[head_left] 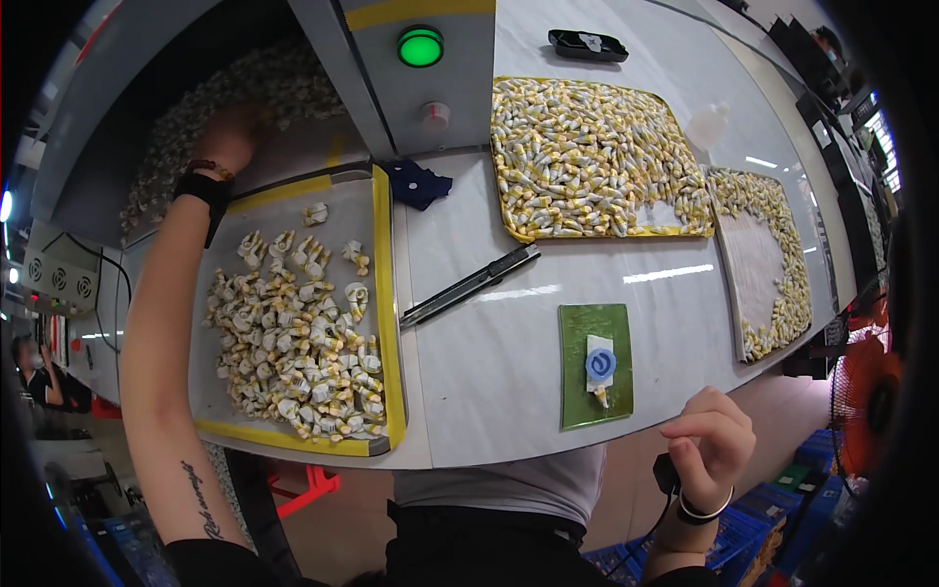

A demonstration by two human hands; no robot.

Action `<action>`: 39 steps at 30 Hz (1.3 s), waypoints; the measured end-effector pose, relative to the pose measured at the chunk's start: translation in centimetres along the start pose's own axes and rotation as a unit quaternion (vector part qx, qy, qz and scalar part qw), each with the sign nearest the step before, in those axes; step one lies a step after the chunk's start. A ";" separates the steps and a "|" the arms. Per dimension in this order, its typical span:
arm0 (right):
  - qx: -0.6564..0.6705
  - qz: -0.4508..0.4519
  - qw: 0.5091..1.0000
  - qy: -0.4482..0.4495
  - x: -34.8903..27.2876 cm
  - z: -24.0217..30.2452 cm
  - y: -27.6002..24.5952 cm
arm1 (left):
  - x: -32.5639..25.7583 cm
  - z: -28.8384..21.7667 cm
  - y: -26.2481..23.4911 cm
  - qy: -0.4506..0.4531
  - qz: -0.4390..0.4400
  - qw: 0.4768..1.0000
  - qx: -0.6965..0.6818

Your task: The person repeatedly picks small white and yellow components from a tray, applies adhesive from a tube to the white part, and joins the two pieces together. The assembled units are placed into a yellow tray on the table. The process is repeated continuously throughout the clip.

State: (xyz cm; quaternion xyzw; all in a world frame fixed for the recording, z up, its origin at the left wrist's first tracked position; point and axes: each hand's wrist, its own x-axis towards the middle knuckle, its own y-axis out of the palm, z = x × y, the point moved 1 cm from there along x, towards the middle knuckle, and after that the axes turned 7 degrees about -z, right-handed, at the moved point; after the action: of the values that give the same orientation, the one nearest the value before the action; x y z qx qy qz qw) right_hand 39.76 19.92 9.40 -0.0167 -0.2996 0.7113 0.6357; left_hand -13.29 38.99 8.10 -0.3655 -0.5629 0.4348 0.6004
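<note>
Shadow inside the grey cabinet [465, 73] blurs the left hand [230, 142], so I cannot tell whether its fingers are apart or closed; a shallow, gentle scoop should suit the small pale pieces [279, 78] heaped just beyond and beside it. The right hand [719, 440] is loosely curled, its grip unclear, near the green pad [614, 401]

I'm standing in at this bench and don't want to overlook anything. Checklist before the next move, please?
1. Left hand outside the grey enclosure: not ok, it reaches inside.
2. Green light lit: ok.
3. Right hand empty: cannot tell; a black corded object is right by its fingers.
4. Long black tool apart from the left tray: cannot tell; one end is close to the rim.
5. Green pad fully on the table: ok.
</note>
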 end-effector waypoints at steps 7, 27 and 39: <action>-0.039 0.001 0.998 -0.056 1.0 0.9 -0.9 | -0.7 5.0 -0.5 -0.008 -0.095 0.991 -0.089; -0.267 0.161 0.938 -0.153 16.3 -6.2 3.8 | -24.2 -23.3 -11.7 -0.272 0.255 0.197 -0.907; -0.226 0.068 0.953 -0.189 13.7 -4.6 1.7 | -24.7 -27.2 -9.3 -0.281 0.217 0.265 -0.896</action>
State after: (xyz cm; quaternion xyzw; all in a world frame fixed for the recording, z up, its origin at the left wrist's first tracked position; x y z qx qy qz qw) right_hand 37.47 34.30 9.78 -0.0455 -0.5648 0.6566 0.4977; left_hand 15.03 14.02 5.20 -0.6353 -0.6283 -0.1560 -0.4210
